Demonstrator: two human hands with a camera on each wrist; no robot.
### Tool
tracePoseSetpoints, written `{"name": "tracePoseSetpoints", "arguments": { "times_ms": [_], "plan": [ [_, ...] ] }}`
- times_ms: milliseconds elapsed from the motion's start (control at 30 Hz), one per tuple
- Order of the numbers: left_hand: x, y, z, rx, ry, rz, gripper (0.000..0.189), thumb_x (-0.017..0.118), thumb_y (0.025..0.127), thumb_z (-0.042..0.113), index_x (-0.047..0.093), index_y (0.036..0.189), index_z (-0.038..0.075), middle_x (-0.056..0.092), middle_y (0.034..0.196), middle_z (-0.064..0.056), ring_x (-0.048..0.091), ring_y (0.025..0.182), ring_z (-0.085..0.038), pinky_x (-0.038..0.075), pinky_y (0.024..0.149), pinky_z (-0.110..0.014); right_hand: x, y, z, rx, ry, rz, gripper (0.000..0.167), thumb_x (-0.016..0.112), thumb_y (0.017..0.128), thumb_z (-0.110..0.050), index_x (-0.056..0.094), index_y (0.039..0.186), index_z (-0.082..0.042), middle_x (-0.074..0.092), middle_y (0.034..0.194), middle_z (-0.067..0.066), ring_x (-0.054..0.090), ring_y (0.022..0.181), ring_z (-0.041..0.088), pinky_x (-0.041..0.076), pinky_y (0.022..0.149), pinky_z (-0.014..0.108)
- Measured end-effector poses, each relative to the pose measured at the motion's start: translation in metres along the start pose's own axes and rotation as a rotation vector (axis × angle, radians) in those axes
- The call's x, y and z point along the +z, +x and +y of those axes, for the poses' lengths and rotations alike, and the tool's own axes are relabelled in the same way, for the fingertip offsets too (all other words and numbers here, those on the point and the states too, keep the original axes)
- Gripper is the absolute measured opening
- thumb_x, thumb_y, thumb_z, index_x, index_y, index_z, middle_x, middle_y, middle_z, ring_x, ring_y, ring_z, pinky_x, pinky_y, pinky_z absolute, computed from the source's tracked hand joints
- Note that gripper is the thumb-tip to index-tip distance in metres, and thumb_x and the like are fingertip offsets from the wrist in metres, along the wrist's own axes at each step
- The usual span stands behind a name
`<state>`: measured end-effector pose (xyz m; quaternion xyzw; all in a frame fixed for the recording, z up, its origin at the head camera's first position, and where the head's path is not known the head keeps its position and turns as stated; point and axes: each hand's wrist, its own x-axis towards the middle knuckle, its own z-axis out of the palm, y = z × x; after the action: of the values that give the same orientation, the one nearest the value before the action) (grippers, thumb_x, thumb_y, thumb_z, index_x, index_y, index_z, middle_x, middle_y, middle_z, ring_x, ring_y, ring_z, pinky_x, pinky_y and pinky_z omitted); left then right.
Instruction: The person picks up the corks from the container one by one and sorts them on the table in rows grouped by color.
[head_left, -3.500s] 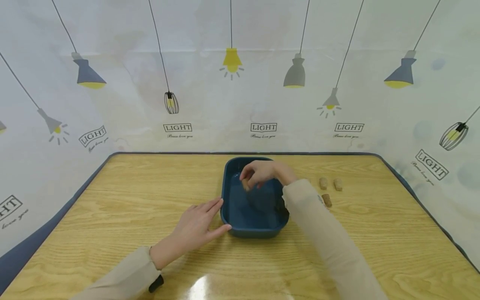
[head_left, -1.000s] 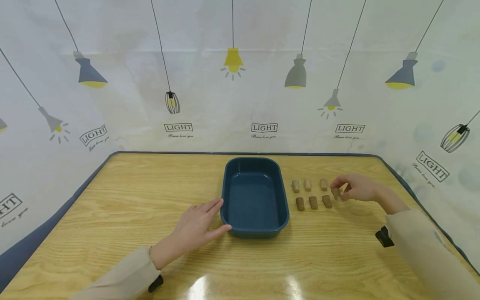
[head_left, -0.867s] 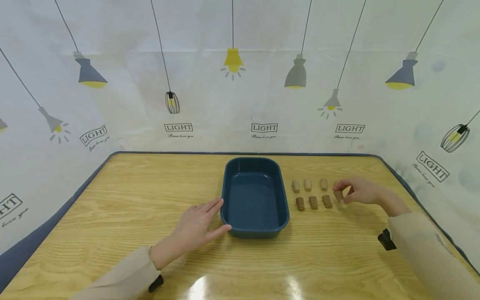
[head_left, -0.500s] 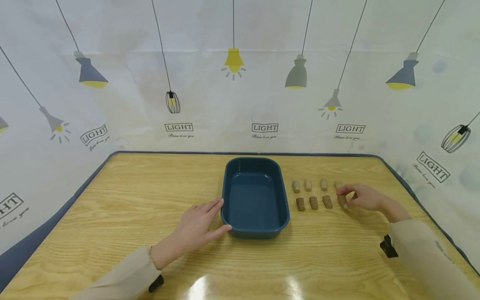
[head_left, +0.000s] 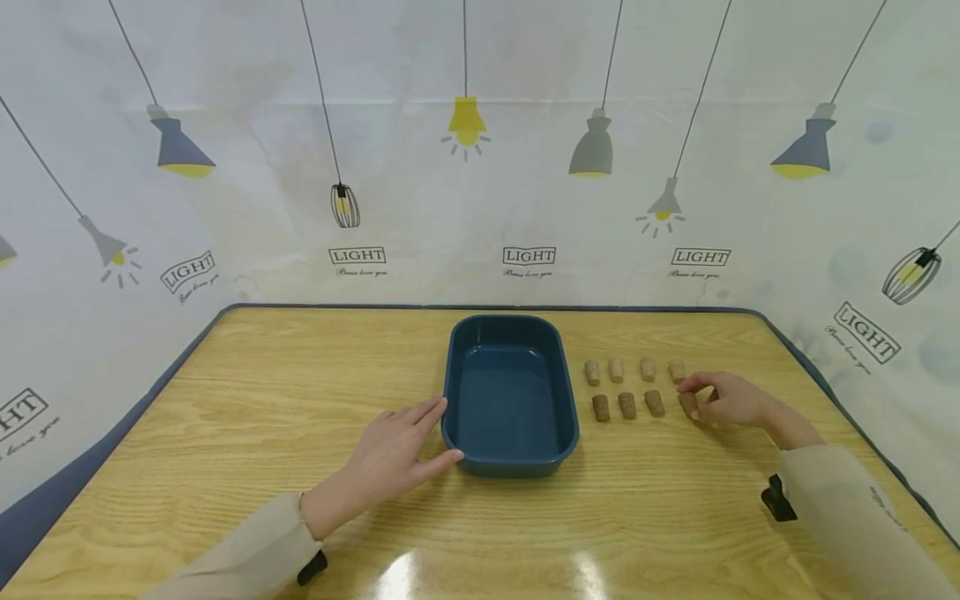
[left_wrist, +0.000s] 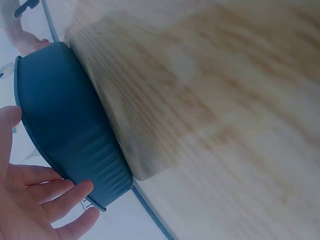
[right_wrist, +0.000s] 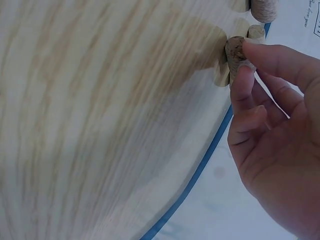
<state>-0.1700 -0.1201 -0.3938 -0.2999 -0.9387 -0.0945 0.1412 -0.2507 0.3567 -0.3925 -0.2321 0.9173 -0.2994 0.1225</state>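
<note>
A dark blue rectangular dish [head_left: 510, 470] stands mid-table in the head view. My left hand [head_left: 396, 450] rests at its near left side, fingers straight, thumb and fingertips on the rim; the left wrist view shows the same hand [left_wrist: 35, 200] against the dish's wall [left_wrist: 75, 115]. To the right of the dish, small corks lie in two rows: paler ones such as this cork [head_left: 648, 369] at the back, browner ones such as this cork [head_left: 627, 406] in front. My right hand [head_left: 731, 400] pinches a brown cork [right_wrist: 234, 52] between thumb and fingertip at the front row's right end.
The wooden table [head_left: 300, 367] has a dark blue edge at the back and sides. Behind it hangs a pale backdrop [head_left: 420, 192] printed with lamps. Black straps show at both wrists.
Earlier my right hand held a cork over the dish. Over the last second it has lowered a brown cork toward me, uncovering the back row's right-hand cork. My left hand stays put.
</note>
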Motion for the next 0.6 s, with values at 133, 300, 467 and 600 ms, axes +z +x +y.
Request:
{"name": "tracePoseSetpoints", "arguments": {
  "times_ms": [133,300,467,600],
  "plan": [
    [-0.0003,-0.0002,-0.0003,-0.003,0.001,-0.005,0.070,0.049,0.082,0.056,0.048,0.127,0.002,0.049,0.124,-0.010,0.054,0.100,-0.026,0.044,0.076,-0.042,0.0005,0.0002,-0.0012,0.000,0.018,-0.002,0.035,0.056,0.076,0.005,0.050,0.110,0.011,0.048,0.109,0.027,0.046,0.063,0.014,0.042,0.055,0.027],
    [-0.0007,-0.0004,-0.0009,-0.004,-0.001,-0.008,0.070,0.049,0.082,0.055,0.048,0.127,0.002,0.049,0.125,-0.011,0.054,0.100,-0.026,0.044,0.077,-0.043,0.0009,0.0005,-0.0012,0.021,0.037,-0.003,0.037,0.059,0.077,0.001,0.049,0.112,0.010,0.047,0.109,0.026,0.046,0.063,0.015,0.042,0.054,0.028],
    [-0.0015,-0.0006,-0.0015,-0.005,-0.005,-0.006,0.070,0.049,0.082,0.055,0.047,0.127,0.002,0.049,0.125,-0.011,0.054,0.100,-0.026,0.044,0.077,-0.042,-0.0003,0.0019,-0.0029,0.024,0.019,0.016,0.037,0.060,0.079,-0.004,0.050,0.112,0.009,0.049,0.108,0.023,0.049,0.074,0.021,0.043,0.058,0.030],
    [-0.0012,-0.0008,-0.0023,-0.007,-0.004,-0.010,0.070,0.049,0.082,0.055,0.047,0.128,0.002,0.048,0.125,-0.010,0.054,0.101,-0.025,0.043,0.077,-0.042,-0.0026,0.0019,-0.0094,0.003,-0.006,0.060,0.033,0.060,0.082,-0.007,0.052,0.110,0.009,0.052,0.104,0.021,0.051,0.083,0.025,0.044,0.062,0.032]
  ]
}}
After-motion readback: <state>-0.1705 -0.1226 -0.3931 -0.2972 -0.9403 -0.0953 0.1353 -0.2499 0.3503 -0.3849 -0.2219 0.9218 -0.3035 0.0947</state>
